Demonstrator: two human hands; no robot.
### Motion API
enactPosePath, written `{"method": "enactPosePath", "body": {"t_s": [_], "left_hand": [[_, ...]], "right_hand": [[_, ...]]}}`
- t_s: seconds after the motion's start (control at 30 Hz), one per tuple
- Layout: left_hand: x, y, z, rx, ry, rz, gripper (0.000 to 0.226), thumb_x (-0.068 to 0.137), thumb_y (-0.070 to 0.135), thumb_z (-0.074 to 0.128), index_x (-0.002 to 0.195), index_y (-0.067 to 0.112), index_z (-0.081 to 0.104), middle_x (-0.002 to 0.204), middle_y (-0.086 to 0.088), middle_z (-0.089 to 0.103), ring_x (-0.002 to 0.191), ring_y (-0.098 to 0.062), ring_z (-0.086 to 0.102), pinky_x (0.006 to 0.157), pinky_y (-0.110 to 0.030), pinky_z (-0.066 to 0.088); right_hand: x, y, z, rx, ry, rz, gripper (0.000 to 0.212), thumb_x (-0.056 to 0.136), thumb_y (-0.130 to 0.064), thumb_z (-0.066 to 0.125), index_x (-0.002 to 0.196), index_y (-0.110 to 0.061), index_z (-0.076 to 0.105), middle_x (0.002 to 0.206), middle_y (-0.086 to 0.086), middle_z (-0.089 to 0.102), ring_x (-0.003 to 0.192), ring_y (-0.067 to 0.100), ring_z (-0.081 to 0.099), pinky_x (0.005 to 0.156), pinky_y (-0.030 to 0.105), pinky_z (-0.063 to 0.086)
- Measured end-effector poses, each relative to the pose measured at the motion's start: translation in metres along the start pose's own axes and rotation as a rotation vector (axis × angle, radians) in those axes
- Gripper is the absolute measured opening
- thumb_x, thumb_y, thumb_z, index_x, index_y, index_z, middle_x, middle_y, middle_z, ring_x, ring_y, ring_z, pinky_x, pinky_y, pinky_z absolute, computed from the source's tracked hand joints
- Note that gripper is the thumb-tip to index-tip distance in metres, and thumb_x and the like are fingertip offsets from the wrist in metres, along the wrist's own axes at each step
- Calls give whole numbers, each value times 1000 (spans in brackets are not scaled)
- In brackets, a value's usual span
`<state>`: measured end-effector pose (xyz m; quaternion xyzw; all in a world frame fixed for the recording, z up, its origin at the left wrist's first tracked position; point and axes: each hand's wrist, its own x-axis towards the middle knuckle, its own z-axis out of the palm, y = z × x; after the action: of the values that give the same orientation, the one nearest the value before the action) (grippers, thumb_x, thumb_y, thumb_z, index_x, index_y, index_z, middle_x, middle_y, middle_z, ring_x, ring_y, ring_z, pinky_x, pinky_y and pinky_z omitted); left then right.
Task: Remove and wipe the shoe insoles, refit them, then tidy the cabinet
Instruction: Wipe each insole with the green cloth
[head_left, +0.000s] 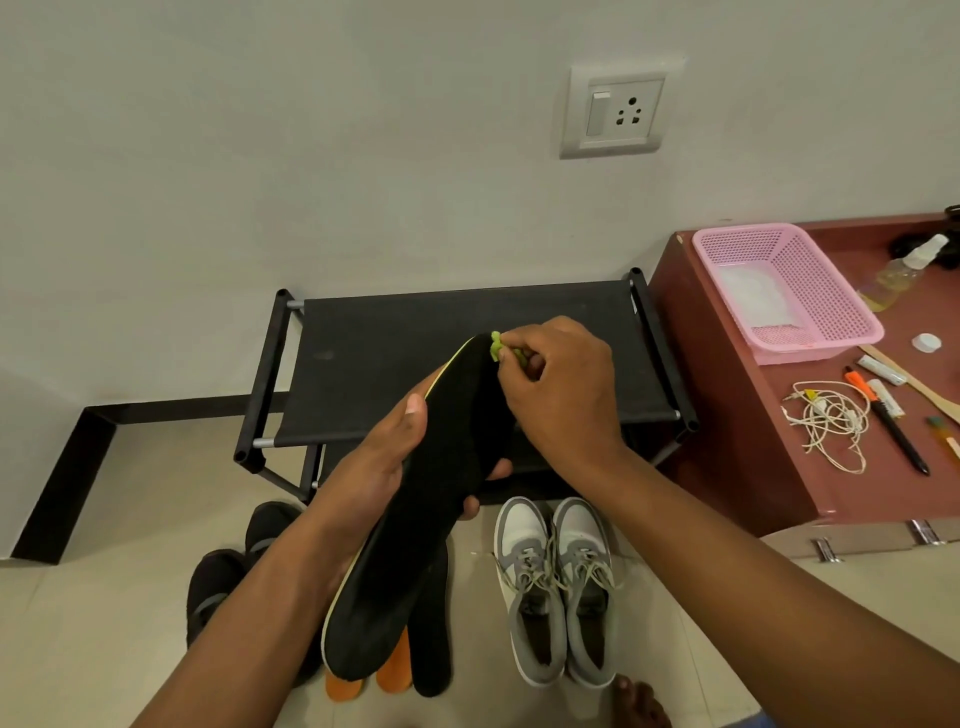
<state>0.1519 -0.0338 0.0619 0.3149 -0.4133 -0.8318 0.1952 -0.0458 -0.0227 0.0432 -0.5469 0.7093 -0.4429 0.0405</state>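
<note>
light: dim, even, indoor | shadows: soft | focus: sharp | edges: wide-angle bowing

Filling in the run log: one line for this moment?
step: wiping insole | left hand: holds black insole | right hand: pinches green cloth at toe end

**Rack, shoes and cabinet: where each is lying**

The shoe rack (467, 358) is standing against the far wall. A pair of sneakers (558, 587) is sitting on the floor just near of it, with loose insoles (415, 660) lying to their left. The cabinet (779, 441) is standing right of the rack, carrying a basket (810, 291) at its far end.
</note>
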Motion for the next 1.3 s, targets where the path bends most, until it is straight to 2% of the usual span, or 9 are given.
{"method": "enactPosePath", "body": {"t_s": [0.07, 0.13, 0.27, 0.43, 0.63, 0.9, 1.0, 1.17, 1.3], "left_hand": [[-1, 1, -1, -44, -37, -5, 43, 111, 46, 29, 150, 35, 45, 142, -27, 56, 124, -49, 61, 85, -48, 55], [-2, 2, -1, -60, -46, 8, 44, 111, 46, 29, 150, 32, 46, 140, -30, 56, 111, -44, 67, 82, -47, 56], [-4, 6, 2, 1, 70, 61, 43, 109, 44, 30, 144, 32, 54, 125, -20, 68, 88, -32, 74, 72, -43, 61], [-2, 2, 9, 277, 158, 107, 41, 110, 42, 27, 143, 34, 49, 111, -4, 76, 90, -27, 77, 71, -38, 62], [-1, -4, 9, 394, 168, 71, 41, 110, 43, 28, 147, 37, 43, 120, -11, 73, 99, -29, 76, 77, -38, 62], [-4, 2, 5, 323, 153, 56, 41, 109, 41, 28, 146, 32, 43, 123, -18, 70, 93, -27, 77, 72, -34, 62], [-4, 6, 5, 266, 175, 67, 38, 108, 41, 29, 140, 33, 47, 112, -9, 75, 94, -29, 78, 69, -35, 65], [-3, 8, -2, 137, 204, 111, 42, 109, 41, 31, 149, 37, 45, 134, -15, 66, 114, -40, 70, 87, -56, 61], [-7, 13, -8, 82, 271, 119, 41, 105, 47, 36, 142, 40, 51, 131, -15, 67, 108, -42, 72, 76, -47, 64]], "right_hand": [[0, 0, 0, 64, 5, 7, 11, 92, -19, 73, 101, -17, 80, 87, -3, 66, 75, 7, 59, 67, 21, 53], [-2, -3, 1, 145, -25, -7, 15, 92, -18, 74, 106, -19, 80, 90, -4, 66, 77, 6, 60, 69, 20, 54], [-11, -15, 5, 217, -109, -103, 17, 92, -15, 74, 108, -18, 80, 93, -5, 66, 81, 5, 61, 70, 15, 52], [-11, -14, 4, 122, -49, -110, 14, 92, -15, 73, 105, -15, 79, 94, -3, 66, 79, 3, 58, 72, 9, 47], [-2, -1, 0, 51, 4, -4, 9, 91, -19, 73, 97, -19, 79, 87, -5, 67, 75, 6, 60, 68, 23, 54], [0, 8, 1, -9, -83, 45, 7, 90, -21, 74, 94, -21, 80, 82, -7, 67, 76, 7, 60, 69, 19, 52], [-3, 8, 2, 0, -100, 38, 6, 89, -20, 75, 93, -20, 80, 82, -7, 66, 75, 6, 59, 67, 17, 50], [-9, 2, 7, 30, -152, 62, 5, 91, -23, 75, 92, -20, 79, 82, -7, 66, 73, 3, 59, 64, 9, 44], [-16, -6, 11, 72, -190, 69, 3, 88, -20, 76, 88, -20, 79, 82, -7, 65, 72, 4, 59, 63, 12, 45]]}}
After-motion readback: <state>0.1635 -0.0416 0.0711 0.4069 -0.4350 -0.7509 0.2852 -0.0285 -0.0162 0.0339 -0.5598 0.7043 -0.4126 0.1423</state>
